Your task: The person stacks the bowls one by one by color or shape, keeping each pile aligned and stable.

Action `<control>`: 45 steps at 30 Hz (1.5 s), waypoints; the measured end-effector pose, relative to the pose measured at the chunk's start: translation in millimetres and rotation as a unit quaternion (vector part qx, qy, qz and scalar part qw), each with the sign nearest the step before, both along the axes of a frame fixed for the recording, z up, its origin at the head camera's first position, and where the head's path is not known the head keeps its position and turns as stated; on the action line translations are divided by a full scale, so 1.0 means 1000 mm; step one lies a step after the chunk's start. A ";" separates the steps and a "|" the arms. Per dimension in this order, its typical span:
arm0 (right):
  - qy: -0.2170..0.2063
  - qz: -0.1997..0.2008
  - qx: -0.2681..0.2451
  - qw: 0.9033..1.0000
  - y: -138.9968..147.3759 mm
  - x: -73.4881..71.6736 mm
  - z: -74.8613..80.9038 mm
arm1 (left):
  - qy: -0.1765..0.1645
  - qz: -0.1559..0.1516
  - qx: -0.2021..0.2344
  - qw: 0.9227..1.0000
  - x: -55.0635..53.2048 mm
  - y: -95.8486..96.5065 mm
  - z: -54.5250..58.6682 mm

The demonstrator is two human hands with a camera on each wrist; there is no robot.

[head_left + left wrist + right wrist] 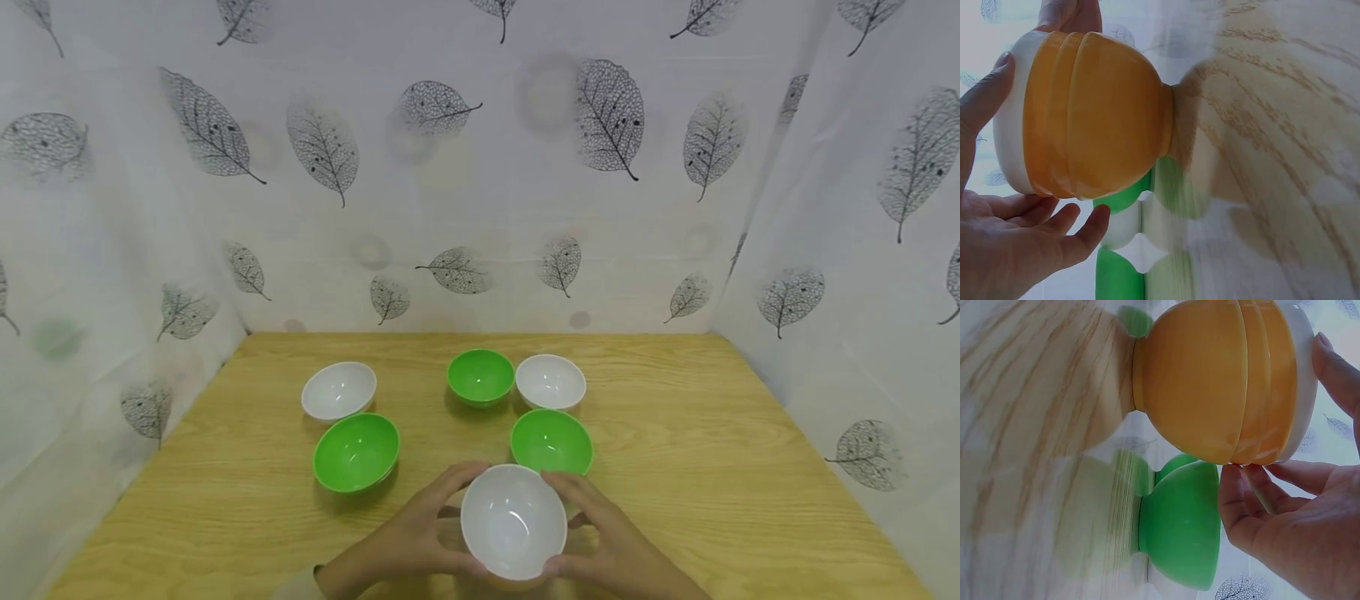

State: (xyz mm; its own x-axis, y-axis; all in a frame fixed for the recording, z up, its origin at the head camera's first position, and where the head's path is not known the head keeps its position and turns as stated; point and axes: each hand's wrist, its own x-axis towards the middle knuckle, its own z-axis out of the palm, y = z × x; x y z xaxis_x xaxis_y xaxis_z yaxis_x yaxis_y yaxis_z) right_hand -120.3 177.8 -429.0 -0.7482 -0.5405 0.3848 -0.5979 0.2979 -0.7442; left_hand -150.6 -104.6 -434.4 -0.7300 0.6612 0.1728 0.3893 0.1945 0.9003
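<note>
A white bowl (pixel 513 522) sits nested on top of a stack of orange bowls (pixel 1107 115) at the table's near middle. From the left, my left hand (pixel 420 529) holds the white bowl by its rim, thumb on the near side and fingers at the far side. My right hand (pixel 611 537) grips the same bowl from the right in the same manner. In both wrist views the stack's foot appears to stand on the table. Just beyond the white bowl is a green bowl (pixel 551 442), its near edge partly hidden.
Behind stand another green bowl (pixel 480 377) and a white bowl (pixel 551 382), side by side. At the left are a white bowl (pixel 339 390) and a green bowl (pixel 356 452). Leaf-printed curtains (pixel 480 167) enclose the wooden table (pixel 712 467) at the back and sides.
</note>
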 end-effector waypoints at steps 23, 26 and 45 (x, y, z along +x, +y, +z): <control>0.019 -0.001 -0.008 1.000 0.003 0.000 -0.002 | 0.036 0.010 -0.080 0.996 0.001 -0.001 0.010; -0.014 -0.026 -0.005 1.000 0.003 0.002 0.003 | 0.049 0.012 -0.079 0.996 0.001 -0.002 0.014; -0.026 -0.195 -0.111 0.974 0.025 -0.032 0.061 | 0.247 0.062 0.022 0.967 -0.097 0.021 0.136</control>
